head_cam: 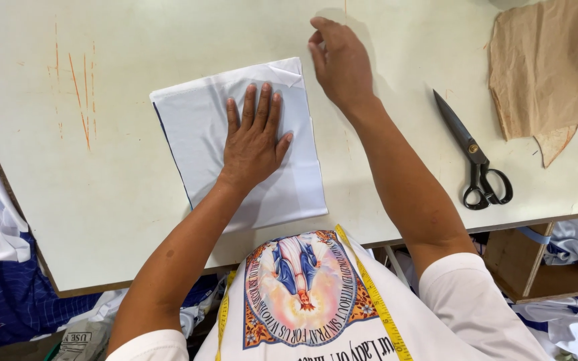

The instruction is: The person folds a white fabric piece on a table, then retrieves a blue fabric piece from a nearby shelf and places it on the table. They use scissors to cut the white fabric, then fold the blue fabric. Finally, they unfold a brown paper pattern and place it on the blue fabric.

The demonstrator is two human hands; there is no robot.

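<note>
**Flat hand pins folded white cloth on the worktable**

Head view: a folded white fabric piece (239, 144), squared into a neat rectangle, lies near the middle of the pale worktable (115, 207). The left hand (254, 144) rests on it palm down, fingers spread and released, gripping nothing. The right hand (340, 61) hovers just past the fold's far right corner, fingers loosely curled, holding nothing. Black scissors (476, 157) lie closed to the right, well apart; a tan paper pattern (546, 67) sits at the far right corner. A yellow tape measure (376, 301) hangs around the person's neck.

The cloth looks thin, light and limp, likely somewhat slippery; it would best be taken by a folded edge or corner, layers pinched together.
</note>
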